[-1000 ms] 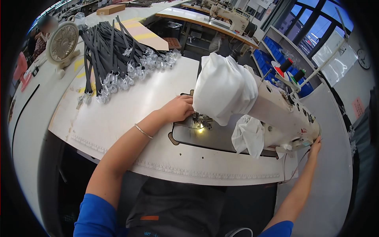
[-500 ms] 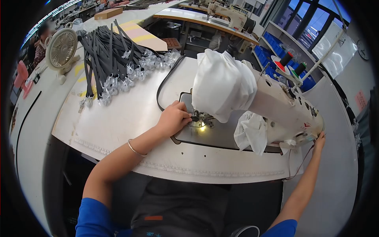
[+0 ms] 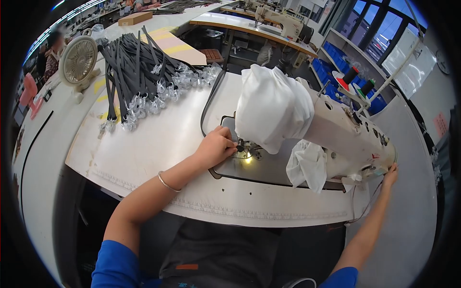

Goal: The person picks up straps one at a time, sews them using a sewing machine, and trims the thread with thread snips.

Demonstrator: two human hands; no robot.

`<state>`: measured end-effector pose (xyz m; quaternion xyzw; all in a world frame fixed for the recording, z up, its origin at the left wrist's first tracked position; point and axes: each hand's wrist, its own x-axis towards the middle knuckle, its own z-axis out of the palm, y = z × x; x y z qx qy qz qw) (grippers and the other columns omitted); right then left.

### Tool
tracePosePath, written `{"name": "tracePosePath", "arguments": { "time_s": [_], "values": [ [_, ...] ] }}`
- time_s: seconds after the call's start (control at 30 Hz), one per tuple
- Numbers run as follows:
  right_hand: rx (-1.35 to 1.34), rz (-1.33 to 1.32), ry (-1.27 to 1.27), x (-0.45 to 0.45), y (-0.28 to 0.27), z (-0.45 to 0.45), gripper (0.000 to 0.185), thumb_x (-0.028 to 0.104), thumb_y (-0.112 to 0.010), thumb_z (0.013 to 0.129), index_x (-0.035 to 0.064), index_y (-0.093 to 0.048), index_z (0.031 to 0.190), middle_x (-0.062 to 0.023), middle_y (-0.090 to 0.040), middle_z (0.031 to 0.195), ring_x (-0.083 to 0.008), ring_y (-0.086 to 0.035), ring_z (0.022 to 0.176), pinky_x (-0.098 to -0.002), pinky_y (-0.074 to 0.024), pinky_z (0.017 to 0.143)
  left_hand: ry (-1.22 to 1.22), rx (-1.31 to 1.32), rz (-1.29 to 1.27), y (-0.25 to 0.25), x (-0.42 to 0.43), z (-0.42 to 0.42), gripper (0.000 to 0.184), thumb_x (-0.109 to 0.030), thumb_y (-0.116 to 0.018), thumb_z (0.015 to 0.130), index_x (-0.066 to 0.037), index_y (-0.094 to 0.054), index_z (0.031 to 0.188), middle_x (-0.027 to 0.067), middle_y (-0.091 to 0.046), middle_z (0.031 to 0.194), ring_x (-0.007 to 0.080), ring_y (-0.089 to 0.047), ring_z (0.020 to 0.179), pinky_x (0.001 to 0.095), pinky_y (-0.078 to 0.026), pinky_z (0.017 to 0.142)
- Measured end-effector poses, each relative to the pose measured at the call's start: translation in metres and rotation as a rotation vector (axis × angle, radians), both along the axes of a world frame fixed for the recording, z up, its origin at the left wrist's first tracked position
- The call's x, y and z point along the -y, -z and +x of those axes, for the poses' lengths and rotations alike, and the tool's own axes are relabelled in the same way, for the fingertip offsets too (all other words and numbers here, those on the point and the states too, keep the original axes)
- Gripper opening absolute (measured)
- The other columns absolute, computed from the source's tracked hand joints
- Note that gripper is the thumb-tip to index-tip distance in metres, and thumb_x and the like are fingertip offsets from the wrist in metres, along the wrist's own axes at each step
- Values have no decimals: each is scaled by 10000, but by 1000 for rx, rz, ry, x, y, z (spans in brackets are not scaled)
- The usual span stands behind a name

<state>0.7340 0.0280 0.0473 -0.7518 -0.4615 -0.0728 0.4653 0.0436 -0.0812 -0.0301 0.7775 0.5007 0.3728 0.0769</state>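
My left hand (image 3: pixel 217 146) rests on the metal plate of the sewing machine (image 3: pixel 345 120), its fingers pinched on the end of a black strap (image 3: pixel 207 106) beside the lit needle area (image 3: pixel 247 154). From there the strap curves back over the table, away from me. White cloth (image 3: pixel 273 108) covers the machine's head and hides the upper needle parts. At the machine's right end, my right hand (image 3: pixel 391 175) has its fingers curled round the handwheel (image 3: pixel 394 156); part of that grip is hidden.
A pile of black straps (image 3: pixel 139 72) with clear-wrapped ends lies at the back left, near a small fan (image 3: pixel 78 60). More white cloth (image 3: pixel 307 165) hangs under the machine arm. Thread spools (image 3: pixel 350 75) stand behind it. Another sewing machine (image 3: pixel 278 21) is farther back.
My left hand has shifted slightly right towards the needle, and the strap's loop has followed it. My right hand stays at the handwheel. The whole view has moved a little.
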Motion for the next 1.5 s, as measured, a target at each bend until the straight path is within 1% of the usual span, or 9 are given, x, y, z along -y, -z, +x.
{"name": "tracePosePath", "arguments": {
  "time_s": [0.07, 0.13, 0.27, 0.43, 0.53, 0.77, 0.93, 1.27, 1.5],
  "values": [
    [148, 113, 47, 2, 16, -6, 525, 468, -317, 946, 14, -481, 1152, -118, -578, 1012, -236, -574, 884, -339, -481, 730, 3, -5, 5, -1, 0, 2, 103, -146, -701, 734, -58, -706, 787, 49, -538, 775, 210, -502, 807, 319, -454, 692],
    [-418, 383, -203, 15, 33, -60, 480, 409, -308, 966, 20, -471, 1194, -122, -532, 1160, -271, -514, 1044, -381, -413, 877, -26, 17, -32, -2, 2, 2, 101, -146, -703, 733, -59, -707, 782, 49, -537, 785, 209, -499, 810, 316, -455, 693],
    [-710, 481, -279, 19, 37, -80, 565, 459, -309, 953, -3, -424, 1258, -134, -505, 1216, -285, -529, 1034, -389, -404, 898, -48, 37, -38, -3, 2, 3, 105, -152, -701, 735, -56, -707, 777, 50, -533, 786, 212, -498, 810, 315, -455, 694],
    [-466, 133, -78, 25, 2, -49, 556, 452, -340, 947, -17, -451, 1224, -121, -532, 1152, -221, -507, 1024, -342, -419, 834, -27, -12, 17, -2, 1, 3, 117, -162, -701, 736, -51, -707, 770, 55, -528, 774, 215, -496, 810, 319, -456, 691],
    [-274, 131, -114, 16, -26, -40, 580, 474, -349, 937, -21, -463, 1218, -121, -556, 1112, -213, -528, 980, -331, -426, 806, -36, -9, -3, -2, 1, 3, 112, -158, -700, 734, -52, -709, 769, 57, -529, 768, 214, -495, 816, 323, -457, 694],
    [-435, 135, -53, -1, -9, -13, 595, 483, -358, 929, -25, -467, 1218, -137, -564, 1101, -226, -545, 967, -331, -423, 820, -46, -7, 12, 0, -2, 3, 112, -152, -703, 726, -54, -711, 780, 59, -538, 773, 215, -501, 816, 322, -459, 698],
    [-16, 115, 50, 9, -25, -30, 620, 490, -373, 921, -70, -509, 1149, -149, -593, 1045, -249, -557, 920, -342, -421, 819, -61, -13, 3, -1, -2, 4, 104, -162, -687, 714, -65, -707, 746, 57, -540, 795, 223, -499, 841, 328, -461, 737],
    [-383, 139, -70, -9, 18, 13, 599, 497, -374, 918, -41, -553, 1111, -133, -621, 939, -246, -561, 851, -346, -428, 760, -72, 2, 31, 1, -5, 4, 99, -162, -686, 718, -65, -703, 717, 52, -538, 782, 221, -502, 830, 326, -464, 717],
    [147, 158, 41, -5, -32, -15, 535, 429, -369, 933, -37, -525, 1144, -160, -602, 1068, -290, -572, 933, -357, -424, 819, -79, -14, 38, 2, -6, 4, 106, -164, -686, 725, -59, -696, 708, 48, -536, 782, 217, -500, 822, 324, -462, 714]
  ]
}}
